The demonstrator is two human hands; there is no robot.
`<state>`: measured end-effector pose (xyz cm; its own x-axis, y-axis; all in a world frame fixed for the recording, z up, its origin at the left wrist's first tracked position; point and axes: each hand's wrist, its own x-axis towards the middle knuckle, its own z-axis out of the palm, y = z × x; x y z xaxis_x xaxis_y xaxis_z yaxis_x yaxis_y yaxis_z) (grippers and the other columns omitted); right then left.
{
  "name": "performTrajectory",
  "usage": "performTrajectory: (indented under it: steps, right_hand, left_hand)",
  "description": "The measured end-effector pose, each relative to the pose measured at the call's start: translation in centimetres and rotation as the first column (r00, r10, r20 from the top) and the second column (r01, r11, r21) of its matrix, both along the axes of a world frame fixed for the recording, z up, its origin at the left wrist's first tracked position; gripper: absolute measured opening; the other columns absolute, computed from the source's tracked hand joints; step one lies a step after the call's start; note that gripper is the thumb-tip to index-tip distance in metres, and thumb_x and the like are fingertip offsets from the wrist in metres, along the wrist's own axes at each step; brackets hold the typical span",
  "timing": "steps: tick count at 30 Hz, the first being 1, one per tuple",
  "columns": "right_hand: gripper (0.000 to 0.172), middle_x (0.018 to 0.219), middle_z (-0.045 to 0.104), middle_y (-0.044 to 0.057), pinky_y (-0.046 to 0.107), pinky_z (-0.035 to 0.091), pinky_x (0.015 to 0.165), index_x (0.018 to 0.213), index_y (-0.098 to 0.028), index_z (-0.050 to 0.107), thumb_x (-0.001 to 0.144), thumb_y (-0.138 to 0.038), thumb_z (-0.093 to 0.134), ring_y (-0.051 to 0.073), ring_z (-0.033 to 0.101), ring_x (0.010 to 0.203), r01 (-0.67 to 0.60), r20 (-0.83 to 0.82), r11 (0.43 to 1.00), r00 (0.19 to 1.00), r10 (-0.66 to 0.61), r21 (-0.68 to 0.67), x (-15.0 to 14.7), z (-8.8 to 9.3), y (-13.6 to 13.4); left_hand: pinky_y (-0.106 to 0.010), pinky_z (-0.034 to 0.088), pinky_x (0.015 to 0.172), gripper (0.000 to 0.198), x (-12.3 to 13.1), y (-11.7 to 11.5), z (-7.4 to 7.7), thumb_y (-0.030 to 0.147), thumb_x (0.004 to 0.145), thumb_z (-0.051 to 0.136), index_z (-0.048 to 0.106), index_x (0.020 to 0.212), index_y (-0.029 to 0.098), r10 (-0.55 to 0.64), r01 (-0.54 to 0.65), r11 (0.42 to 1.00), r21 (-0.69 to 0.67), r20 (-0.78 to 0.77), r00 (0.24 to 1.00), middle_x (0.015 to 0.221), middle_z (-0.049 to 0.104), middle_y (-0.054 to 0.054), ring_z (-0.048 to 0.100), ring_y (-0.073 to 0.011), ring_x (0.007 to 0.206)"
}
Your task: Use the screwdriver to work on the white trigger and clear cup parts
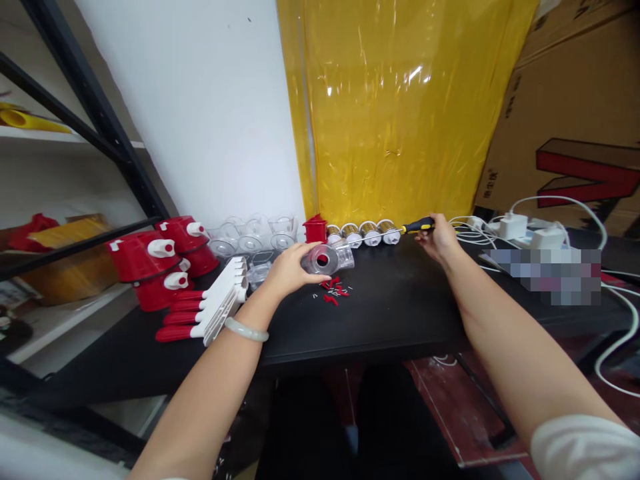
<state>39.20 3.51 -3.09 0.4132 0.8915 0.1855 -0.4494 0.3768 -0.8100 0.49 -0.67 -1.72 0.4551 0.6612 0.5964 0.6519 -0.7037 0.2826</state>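
Note:
My left hand (286,269) is closed round a clear plastic cup-shaped part (327,258) with a red piece inside, held on its side just above the black table (390,313). My right hand (439,238) is farther back and grips the yellow and black handle of a screwdriver (411,229) whose shaft points left along the table. Small red and white bits (334,291) lie scattered beneath the clear part. A pale bangle (246,329) sits on my left wrist.
Red lids with white knobs (150,257), red-handled white pieces (210,307), clear cups (253,237), a red block (315,229) and several gold-filled spools (365,233) line the back. White chargers and cables (525,230) lie right. Yellow film, cardboard box and a shelf frame stand behind.

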Motion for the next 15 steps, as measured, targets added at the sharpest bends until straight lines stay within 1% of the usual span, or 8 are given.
performTrajectory:
  steps: [2, 4, 6, 8, 10, 11, 13, 15]
  right_hand:
    - [0.031, 0.052, 0.044, -0.006, 0.021, 0.041, 0.038, 0.076, -0.024, 0.043, 0.094, -0.047, 0.053, 0.009, 0.039, 0.038, -0.003, -0.043, 1.000, 0.999, 0.002, -0.030, -0.12, 0.19, -0.14]
    - [0.037, 0.052, 0.045, -0.005, 0.022, 0.041, 0.038, 0.075, -0.024, 0.041, 0.095, -0.054, 0.049, 0.010, 0.039, 0.038, -0.002, -0.034, 0.999, 0.999, 0.000, -0.050, -0.29, 0.29, -0.25]
    - [0.045, 0.048, 0.038, -0.007, 0.021, 0.039, 0.036, 0.074, -0.025, 0.038, 0.093, -0.065, 0.049, 0.009, 0.032, 0.035, 0.021, 0.009, 0.998, 1.000, -0.021, -0.067, -0.44, 0.24, -0.31]
    - [0.049, 0.044, 0.030, -0.010, 0.020, 0.036, 0.035, 0.074, -0.025, 0.036, 0.091, -0.069, 0.053, 0.007, 0.024, 0.033, 0.056, 0.049, 0.996, 0.997, -0.053, -0.075, -0.57, 0.16, -0.34]
    - [0.045, 0.043, 0.026, -0.012, 0.019, 0.035, 0.036, 0.074, -0.025, 0.037, 0.093, -0.061, 0.056, 0.006, 0.020, 0.033, 0.066, 0.059, 0.995, 0.996, -0.062, -0.077, -0.65, 0.17, -0.38]
    - [0.041, 0.043, 0.027, -0.011, 0.019, 0.035, 0.036, 0.074, -0.025, 0.037, 0.095, -0.056, 0.054, 0.007, 0.021, 0.033, 0.057, 0.051, 0.995, 0.997, -0.053, -0.078, -0.68, 0.23, -0.41]
    - [0.034, 0.046, 0.035, -0.008, 0.020, 0.038, 0.037, 0.074, -0.024, 0.039, 0.098, -0.047, 0.049, 0.008, 0.027, 0.035, 0.024, 0.013, 0.996, 1.000, -0.023, -0.081, -0.69, 0.44, -0.48]
    - [0.031, 0.052, 0.043, -0.005, 0.021, 0.040, 0.038, 0.075, -0.024, 0.041, 0.098, -0.045, 0.047, 0.010, 0.036, 0.038, -0.002, -0.025, 0.997, 1.000, 0.000, -0.079, -0.66, 0.65, -0.54]
  left_hand:
    - [-0.047, 0.052, 0.100, 0.078, 0.01, 0.00, -0.01, 0.049, 0.066, 0.090, 0.065, 0.136, 0.025, 0.000, 0.000, 1.000, -0.004, -0.001, 1.000, 0.118, 0.070, -0.010, 0.066, -0.0293, 0.110]
    - [-0.047, 0.052, 0.100, 0.078, 0.03, 0.02, -0.03, 0.049, 0.065, 0.090, 0.065, 0.135, 0.025, 0.001, -0.001, 1.000, -0.010, 0.001, 1.000, 0.119, 0.070, -0.010, 0.066, -0.0295, 0.111]
    - [-0.047, 0.052, 0.099, 0.079, 0.03, 0.04, -0.03, 0.050, 0.065, 0.091, 0.065, 0.135, 0.025, 0.003, -0.003, 1.000, -0.011, -0.001, 1.000, 0.118, 0.070, -0.010, 0.066, -0.0295, 0.110]
    - [-0.047, 0.052, 0.098, 0.079, 0.02, 0.07, -0.03, 0.049, 0.065, 0.091, 0.065, 0.136, 0.026, 0.004, -0.004, 1.000, -0.011, -0.002, 1.000, 0.118, 0.070, -0.010, 0.066, -0.0294, 0.110]
    - [-0.047, 0.052, 0.099, 0.080, -0.01, 0.08, -0.01, 0.050, 0.065, 0.090, 0.064, 0.136, 0.025, 0.003, -0.003, 1.000, -0.015, 0.000, 1.000, 0.118, 0.070, -0.010, 0.066, -0.0292, 0.110]
    - [-0.047, 0.052, 0.099, 0.080, -0.02, 0.08, 0.00, 0.050, 0.065, 0.090, 0.064, 0.136, 0.025, 0.002, -0.002, 1.000, -0.018, 0.003, 1.000, 0.118, 0.069, -0.010, 0.066, -0.0292, 0.110]
    - [-0.047, 0.052, 0.099, 0.080, -0.02, 0.07, 0.02, 0.050, 0.065, 0.090, 0.064, 0.136, 0.025, -0.001, 0.001, 1.000, -0.021, 0.007, 1.000, 0.118, 0.069, -0.010, 0.066, -0.0294, 0.109]
    - [-0.048, 0.052, 0.098, 0.079, 0.00, 0.04, 0.03, 0.050, 0.064, 0.091, 0.065, 0.135, 0.026, -0.005, 0.005, 1.000, -0.017, 0.006, 1.000, 0.117, 0.069, -0.010, 0.066, -0.0295, 0.108]
